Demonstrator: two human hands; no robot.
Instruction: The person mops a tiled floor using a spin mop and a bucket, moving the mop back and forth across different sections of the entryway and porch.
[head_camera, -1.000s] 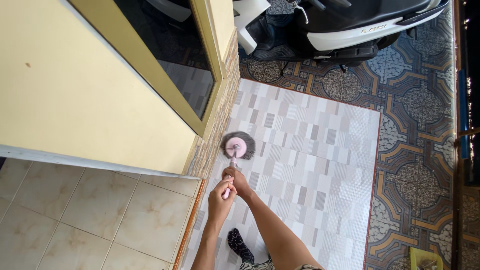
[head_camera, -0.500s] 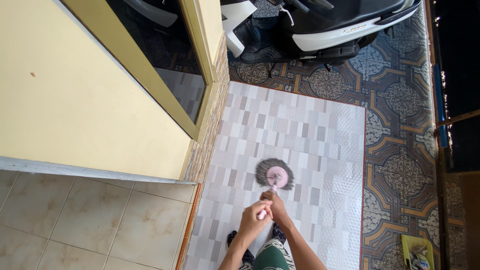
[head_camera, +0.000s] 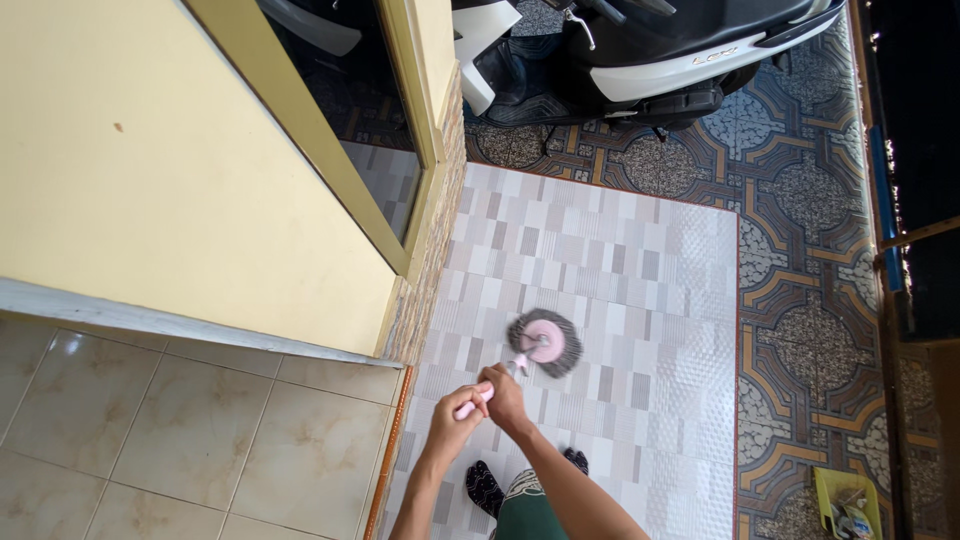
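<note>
Mop (head_camera: 545, 341) pushed over the grey tiles (head_camera: 640, 300), both hands clamped on its pink handle (head_camera: 490, 385).

Left hand (head_camera: 456, 418) is closed round the handle's near end, right hand (head_camera: 506, 397) closed just ahead of it; the stacked grip is probably used so the shaft can be steered and pressed down at once. Handle is tilted up and to the right, so the round grey head with its pink hub lies flat on the tiles, near the stone-faced wall corner (head_camera: 425, 300) but apart from it. A scooter (head_camera: 660, 50) is parked well beyond, on the patterned floor (head_camera: 810, 200). Compared with half a second ago, the head is seen at nearly the same spot, slightly left; a second ago it was up against the wall corner. Feet in dark socks (head_camera: 485, 487) are seen below the hands.
</note>
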